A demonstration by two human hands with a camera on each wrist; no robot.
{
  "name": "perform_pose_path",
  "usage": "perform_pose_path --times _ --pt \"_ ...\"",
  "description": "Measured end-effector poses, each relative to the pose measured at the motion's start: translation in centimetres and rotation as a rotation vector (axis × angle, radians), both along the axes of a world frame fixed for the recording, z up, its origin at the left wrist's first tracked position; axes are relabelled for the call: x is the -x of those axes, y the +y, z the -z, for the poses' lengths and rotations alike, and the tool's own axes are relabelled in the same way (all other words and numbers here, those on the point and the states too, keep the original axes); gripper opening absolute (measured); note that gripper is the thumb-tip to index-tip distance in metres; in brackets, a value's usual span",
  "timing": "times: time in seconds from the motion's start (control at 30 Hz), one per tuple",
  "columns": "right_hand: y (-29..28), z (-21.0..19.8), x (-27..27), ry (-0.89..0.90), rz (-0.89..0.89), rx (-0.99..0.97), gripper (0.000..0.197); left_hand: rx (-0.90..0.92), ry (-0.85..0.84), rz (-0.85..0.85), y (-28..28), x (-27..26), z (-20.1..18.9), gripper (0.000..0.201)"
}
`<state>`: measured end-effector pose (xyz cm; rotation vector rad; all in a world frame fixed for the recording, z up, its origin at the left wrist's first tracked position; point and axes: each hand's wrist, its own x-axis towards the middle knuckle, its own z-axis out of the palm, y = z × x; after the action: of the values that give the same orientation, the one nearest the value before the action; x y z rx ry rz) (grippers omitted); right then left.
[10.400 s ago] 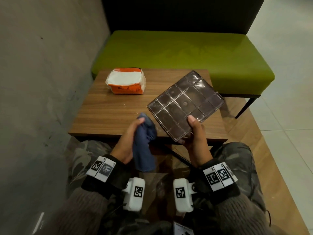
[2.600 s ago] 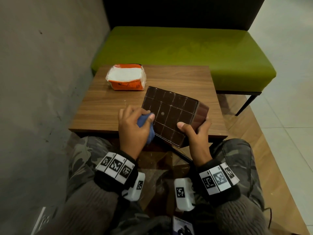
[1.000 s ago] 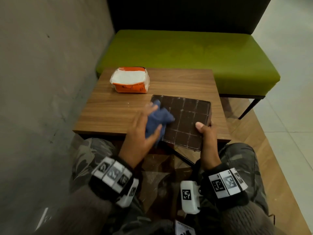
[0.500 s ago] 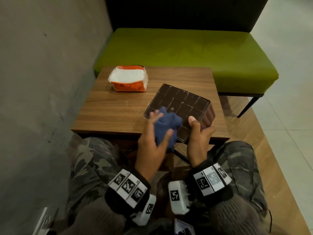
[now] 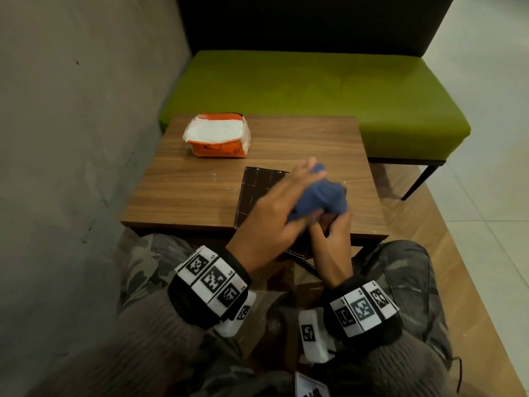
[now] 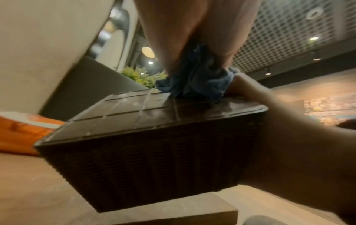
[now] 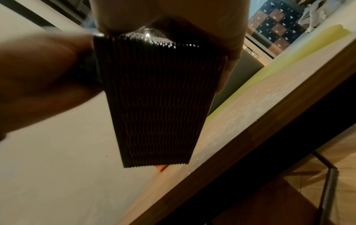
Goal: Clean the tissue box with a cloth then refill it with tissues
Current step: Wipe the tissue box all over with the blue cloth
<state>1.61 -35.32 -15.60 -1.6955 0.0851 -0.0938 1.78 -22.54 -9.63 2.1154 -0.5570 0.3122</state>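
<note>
A dark brown ribbed tissue box (image 5: 254,190) lies with its gridded face up at the table's near edge. My right hand (image 5: 332,239) grips its near right corner, thumb on top. In the right wrist view the box's ribbed side (image 7: 158,99) hangs below my right hand (image 7: 169,18). My left hand (image 5: 286,207) holds a bunched blue cloth (image 5: 323,196) and presses it on the right part of the gridded face. The left wrist view shows the cloth (image 6: 196,82) between my fingers on the box (image 6: 150,152). An orange pack of white tissues (image 5: 217,136) sits at the table's far left.
The small wooden table (image 5: 200,184) stands against a grey wall (image 5: 71,138) on the left. A green bench (image 5: 315,93) with a dark backrest runs behind it. My knees are under the table's near edge. Pale floor tiles lie to the right.
My left hand has swept the cloth from the near left of the gridded face across to its right side. The box has turned squarer to the table; my right hand still grips it.
</note>
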Motion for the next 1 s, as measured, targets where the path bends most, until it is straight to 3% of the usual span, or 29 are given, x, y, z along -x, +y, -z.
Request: perform_pose_path --times 0.07,0.17,0.23,0.37,0.4,0.6,0.67,0.8,0.87,1.0 --pt "-0.2 -0.1 0.0 -0.013 -0.008 0.04 0.082 -0.049 -0.032 0.053 0.5 -0.3 0.1 0.056" --pt "-0.4 -0.1 0.2 -0.015 0.014 0.075 0.084 0.2 0.133 -0.316 2.1 -2.2 0.3 0.049" --pt "-0.3 -0.2 0.1 -0.024 0.021 0.115 0.093 0.266 0.133 -0.43 2.0 -1.7 0.5 0.045" --pt "-0.1 -0.3 -0.3 -0.028 0.01 0.115 0.097 0.161 -0.027 -0.114 0.1 0.5 0.6 0.05" --pt "-0.1 -0.2 -0.2 -0.031 0.005 0.102 0.097 0.155 -0.017 -0.105 0.4 0.2 0.6 0.049" --pt "-1.0 -0.8 0.4 -0.085 -0.035 0.203 0.099 0.316 0.228 -0.619 4.4 -3.3 1.8 0.038" --pt "-0.9 -1.1 0.0 -0.094 -0.057 0.3 0.1 0.297 0.222 -0.58 3.8 -2.6 1.6 0.037" --pt "-0.5 -1.3 -0.6 -0.083 -0.103 0.368 0.093 0.226 0.036 -0.157 1.3 0.2 -0.4 0.042" --pt "-0.5 -1.4 -0.5 -0.096 -0.118 0.339 0.085 0.153 -0.077 -0.045 1.2 0.3 -0.4 0.048" --pt "-1.2 -1.1 -0.1 -0.11 -0.036 0.22 0.096 0.254 0.071 -0.27 3.0 -1.1 0.1 0.038"
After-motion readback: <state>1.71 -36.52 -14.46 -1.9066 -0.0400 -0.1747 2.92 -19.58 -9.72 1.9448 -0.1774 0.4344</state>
